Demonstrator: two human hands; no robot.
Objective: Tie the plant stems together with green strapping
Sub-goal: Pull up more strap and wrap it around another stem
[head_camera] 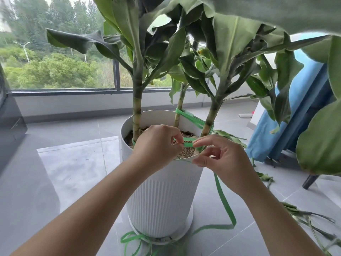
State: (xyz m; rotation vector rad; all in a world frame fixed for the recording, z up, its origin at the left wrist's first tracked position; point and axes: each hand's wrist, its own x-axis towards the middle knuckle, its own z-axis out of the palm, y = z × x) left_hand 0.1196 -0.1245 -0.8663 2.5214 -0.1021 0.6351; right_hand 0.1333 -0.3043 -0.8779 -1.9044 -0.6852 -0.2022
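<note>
Three plant stems rise from the soil of a white ribbed pot [162, 196]: a left stem [137, 111], a thin middle stem [180, 108] and a right stem [212, 115]. Green strapping [191, 118] runs around the stems near their bases. My left hand [156, 143] pinches a short end of the strapping [188, 144] over the soil. My right hand [221, 156] pinches the same piece from the right, above the pot's rim. A long tail of strapping [224, 196] hangs from my right hand to the floor.
Loose strapping loops [132, 239] lie on the grey tile floor at the pot's saucer. Cut leaves [304, 217] lie on the floor to the right. A blue chair [302, 111] stands at the right, a window wall behind, a dark cabinet [9, 122] at left.
</note>
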